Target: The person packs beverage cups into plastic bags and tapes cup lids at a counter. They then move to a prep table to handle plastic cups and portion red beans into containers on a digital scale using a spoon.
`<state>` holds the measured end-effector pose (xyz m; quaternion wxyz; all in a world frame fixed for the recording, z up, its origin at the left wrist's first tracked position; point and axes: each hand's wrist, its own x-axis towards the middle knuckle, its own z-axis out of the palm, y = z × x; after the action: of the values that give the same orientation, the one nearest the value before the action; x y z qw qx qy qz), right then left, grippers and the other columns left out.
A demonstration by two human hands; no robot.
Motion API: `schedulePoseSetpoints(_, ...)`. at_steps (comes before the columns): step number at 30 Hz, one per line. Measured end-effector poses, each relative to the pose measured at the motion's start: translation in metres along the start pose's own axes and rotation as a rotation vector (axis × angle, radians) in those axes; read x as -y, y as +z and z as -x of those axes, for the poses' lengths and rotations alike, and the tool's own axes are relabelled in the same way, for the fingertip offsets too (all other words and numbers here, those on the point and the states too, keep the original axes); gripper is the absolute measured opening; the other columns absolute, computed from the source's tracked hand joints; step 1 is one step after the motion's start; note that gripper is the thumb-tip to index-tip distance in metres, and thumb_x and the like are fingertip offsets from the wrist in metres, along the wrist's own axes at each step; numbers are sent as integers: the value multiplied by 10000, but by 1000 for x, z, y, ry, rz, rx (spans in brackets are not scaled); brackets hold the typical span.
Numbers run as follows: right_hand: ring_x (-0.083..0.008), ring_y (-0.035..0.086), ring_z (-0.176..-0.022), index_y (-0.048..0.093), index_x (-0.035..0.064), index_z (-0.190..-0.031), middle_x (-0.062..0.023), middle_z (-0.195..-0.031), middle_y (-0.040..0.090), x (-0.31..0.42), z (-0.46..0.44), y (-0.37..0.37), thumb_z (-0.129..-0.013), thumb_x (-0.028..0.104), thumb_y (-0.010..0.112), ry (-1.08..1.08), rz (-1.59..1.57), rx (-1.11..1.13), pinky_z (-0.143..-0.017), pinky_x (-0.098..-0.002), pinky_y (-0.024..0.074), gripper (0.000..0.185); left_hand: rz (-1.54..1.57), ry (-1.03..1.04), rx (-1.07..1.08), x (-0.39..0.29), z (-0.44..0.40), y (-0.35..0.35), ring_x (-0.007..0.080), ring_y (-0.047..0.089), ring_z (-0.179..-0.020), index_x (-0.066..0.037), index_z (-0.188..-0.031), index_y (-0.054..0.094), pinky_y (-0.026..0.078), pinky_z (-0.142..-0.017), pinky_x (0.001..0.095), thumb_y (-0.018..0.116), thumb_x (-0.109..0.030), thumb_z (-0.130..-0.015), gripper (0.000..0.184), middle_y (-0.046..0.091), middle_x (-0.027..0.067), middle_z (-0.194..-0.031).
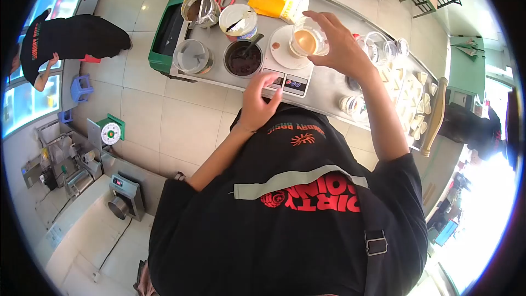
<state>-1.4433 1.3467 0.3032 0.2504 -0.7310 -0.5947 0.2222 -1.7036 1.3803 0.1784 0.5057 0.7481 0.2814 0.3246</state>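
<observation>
Right hand (344, 49) grips a clear cup (305, 28) of tan liquid at the round plate of a digital kitchen scale (285, 61); contact is unclear. Left hand (260, 101), fingers parted and empty, is near its control panel (296, 84) and a steel pot (226, 61).

From afar, I log a working kitchen. Steel worktable (330, 83), digital scale (285, 61), dial scale (110, 133), lit glass-fronted fridges (33, 101).

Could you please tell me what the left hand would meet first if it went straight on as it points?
Most likely the white scale, at its control panel, though the depth between it and the left hand is unclear.
</observation>
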Motion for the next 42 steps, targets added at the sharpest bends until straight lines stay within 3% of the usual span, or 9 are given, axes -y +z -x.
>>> schedulePoseSetpoints(4, -359, 560, -1336, 478, 219, -1533, -147, -1464, 526, -4, -9, 11, -725, 83, 792, 0, 3, 39, -1129, -446, 480, 877, -184, 12, -2, 42, 22, -49, 273, 692, -895, -28, -1007, 669, 551, -846, 350, 734, -88, -912, 129, 693, 106, -944)
schedulePoseSetpoints(10, -313, 505, -1424, 457, 217, -1565, -111, -1624, 429, 23, 28, 1, -784, 32, 811, 168, 81, -219, -1164, -436, 473, 877, -262, -30, -85, 70, 17, -78, 257, 623, -826, -45, -969, 612, 528, -770, 375, 783, -127, -879, 210, 634, 90, -926)
schedulePoseSetpoints(11, -286, 663, -1211, 565, 137, -1467, -148, -1416, 615, 36, 42, 4, -820, 65, 798, 203, -6, -376, -1020, -384, 555, 692, -297, -29, -56, 74, 15, -81, 238, 579, -793, -51, -998, 587, 514, -743, 372, 823, -178, -855, 303, 598, 79, -937)
schedulePoseSetpoints(14, -150, 707, -788, 733, 21, -1028, -76, -873, 741, 31, 95, 45, -902, 64, 748, 307, -196, -347, -741, -294, 558, 134, -351, -62, -92, 83, 12, -79, 192, 554, -753, -61, -1029, 580, 485, -702, 342, 895, -246, -797, 433, 587, 49, -914)
schedulePoseSetpoints(15, -175, 720, -810, 729, 13, -1014, -107, -905, 743, 25, 106, 66, -914, 68, 731, 301, -246, -217, -759, -304, 564, 114, -354, -65, -92, 81, 10, -77, 192, 554, -753, -61, -1029, 580, 485, -702, 342, 895, -246, -797, 433, 587, 49, -914)
schedulePoseSetpoints(24, -346, 739, -889, 571, 95, -1281, -73, -1500, 591, -20, 128, 162, -962, 251, 711, 183, -55, 56, -842, -473, 578, 382, -584, -208, -135, 59, -25, -71, 271, 619, -954, 3, -1290, 507, 537, -853, 418, 973, -442, -657, 902, 617, 112, -1147)
schedulePoseSetpoints(26, -318, 743, -883, 566, 110, -1208, -32, -1606, 488, -20, 130, 168, -948, 261, 721, 128, 79, 81, -839, -474, 565, 339, -543, 123, -107, 72, -31, -73, 335, 623, -1157, 6, -1390, 487, 519, -983, 444, 977, -445, -653, 993, 601, 157, -1287)
schedulePoseSetpoints(36, -274, 750, -892, 563, 120, -1169, -8, -1604, 499, -1, 125, 179, -918, 231, 733, 253, 218, 79, -797, -471, 545, 323, -292, 43, 151, 92, -51, -78, 365, 586, -1284, -23, -1468, 465, 488, -1079, 474, 995, -413, -635, 1062, 546, 175, -1413)
schedulePoseSetpoints(42, -276, 740, -796, 602, 83, -1250, -118, -1226, 728, 24, 108, 178, -936, 146, 711, 245, -4, -213, -686, -416, 551, 339, -329, 181, 118, 93, -53, -82, 363, 580, -1283, -23, -1462, 459, 481, -1082, 461, 1018, -363, -590, 1090, 548, 175, -1404)
